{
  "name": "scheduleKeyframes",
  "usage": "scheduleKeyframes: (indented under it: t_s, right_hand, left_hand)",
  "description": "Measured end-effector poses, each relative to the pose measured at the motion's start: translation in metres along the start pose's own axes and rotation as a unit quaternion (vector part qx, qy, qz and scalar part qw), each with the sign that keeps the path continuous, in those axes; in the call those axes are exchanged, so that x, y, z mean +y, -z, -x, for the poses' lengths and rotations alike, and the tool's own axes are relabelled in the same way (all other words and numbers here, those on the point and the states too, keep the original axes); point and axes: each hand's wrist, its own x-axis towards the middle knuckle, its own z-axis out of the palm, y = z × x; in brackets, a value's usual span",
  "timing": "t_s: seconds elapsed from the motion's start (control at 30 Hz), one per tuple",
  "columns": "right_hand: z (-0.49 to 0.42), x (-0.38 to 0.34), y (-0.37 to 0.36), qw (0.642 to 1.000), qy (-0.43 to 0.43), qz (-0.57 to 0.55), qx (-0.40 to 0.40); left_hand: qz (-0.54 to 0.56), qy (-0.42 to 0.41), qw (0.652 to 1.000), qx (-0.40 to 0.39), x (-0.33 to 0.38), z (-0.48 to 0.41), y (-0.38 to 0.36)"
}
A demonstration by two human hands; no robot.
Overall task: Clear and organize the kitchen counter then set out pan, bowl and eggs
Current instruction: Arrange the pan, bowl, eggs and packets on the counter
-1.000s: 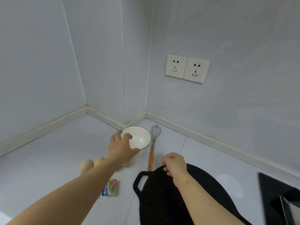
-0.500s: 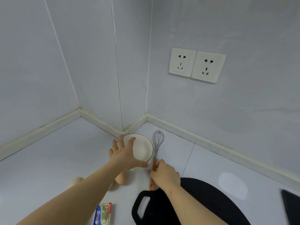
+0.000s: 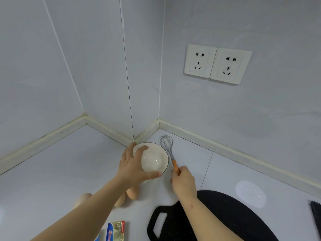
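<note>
Pale grey tiled walls meet at a stepped corner above a smooth white counter [image 3: 52,164], with a glossy finish and a raised cream upstand along the wall foot; two white sockets [image 3: 218,64] sit on the wall above and right of the bowl. Head view: the bowl [image 3: 153,159], white glazed ceramic with a thin dark rim, stands tucked into the corner, seemingly to keep the working area free. The left hand [image 3: 133,168] is spread and clasped over the bowl's near rim, fingers [image 3: 141,150] reaching inside and thumb along the near edge, likely to steady or shift it. Just right of the bowl lies a whisk [image 3: 167,146], thin steel wire loops toward the wall; the right hand [image 3: 183,181] is closed round its orange handle. Near of the bowl, partly hidden by the left forearm, rest matt tan eggs [image 3: 132,193]. Further near and right of the bowl lies a black rounded board [image 3: 225,221] with a handle slot, and a foil-and-blue packet [image 3: 115,231] lies near of the eggs.
</note>
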Motion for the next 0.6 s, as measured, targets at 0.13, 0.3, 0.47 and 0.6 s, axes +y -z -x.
scheduleKeyframes:
  t_s: [0.13,0.3,0.47,0.6]
  right_hand:
    - [0.009,-0.009,0.015,0.990,0.050,-0.121,0.051]
    - [0.021,-0.032,0.043,0.983,0.101,-0.154,0.016]
    - [0.033,-0.039,0.059,0.979,0.085,-0.183,-0.010]
    - [0.047,-0.054,0.076,0.874,0.021,-0.483,-0.044]
  left_hand:
    - [0.244,0.050,0.963,0.100,0.016,0.000,0.020]
    - [0.379,0.048,0.912,0.150,0.047,-0.006,0.044]
    - [0.572,0.078,0.810,0.104,0.059,0.004,0.076]
    - [0.611,0.111,0.773,0.129,0.060,0.021,0.084]
